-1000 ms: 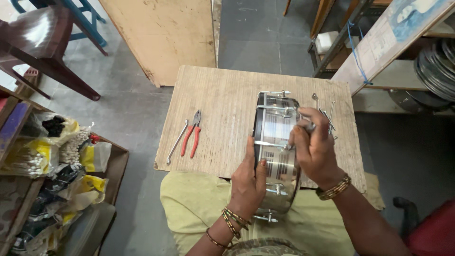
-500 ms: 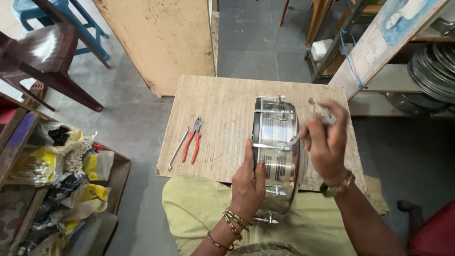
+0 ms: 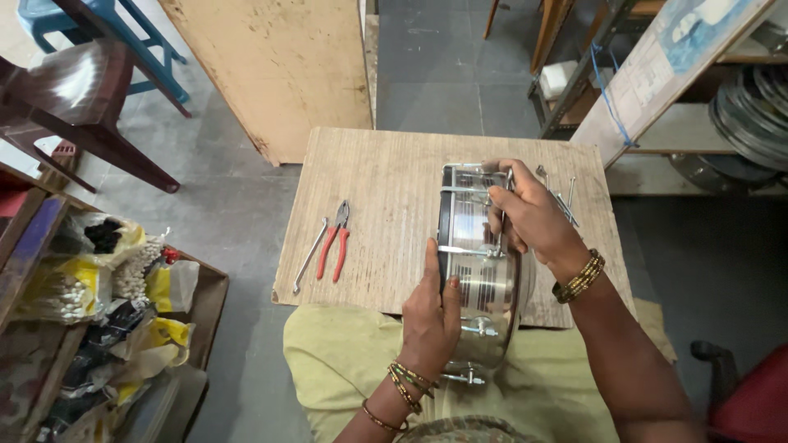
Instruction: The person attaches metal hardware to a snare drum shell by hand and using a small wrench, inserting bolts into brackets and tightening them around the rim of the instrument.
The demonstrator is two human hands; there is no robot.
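Observation:
A shiny metal drum shell [image 3: 480, 271] with tension rods stands on its edge, half on a small wooden board [image 3: 386, 197] and half over my lap. My left hand [image 3: 431, 316] clasps its near left rim and steadies it. My right hand [image 3: 529, 217] rests on the top of the shell, with the fingers closed around a thin metal rod by a lug. Several loose metal rods [image 3: 562, 193] lie on the board just right of the drum.
Red-handled pliers [image 3: 335, 242] and a thin metal wrench [image 3: 310, 256] lie on the board's left part. A box of plastic bags [image 3: 107, 295] sits at the left, a dark wooden chair [image 3: 74, 107] at the upper left, and shelving with metal hoops [image 3: 751, 98] at the right.
My right hand came down from the loose rods at the right and now grips a rod on top of the drum. The left hand has stayed on the rim.

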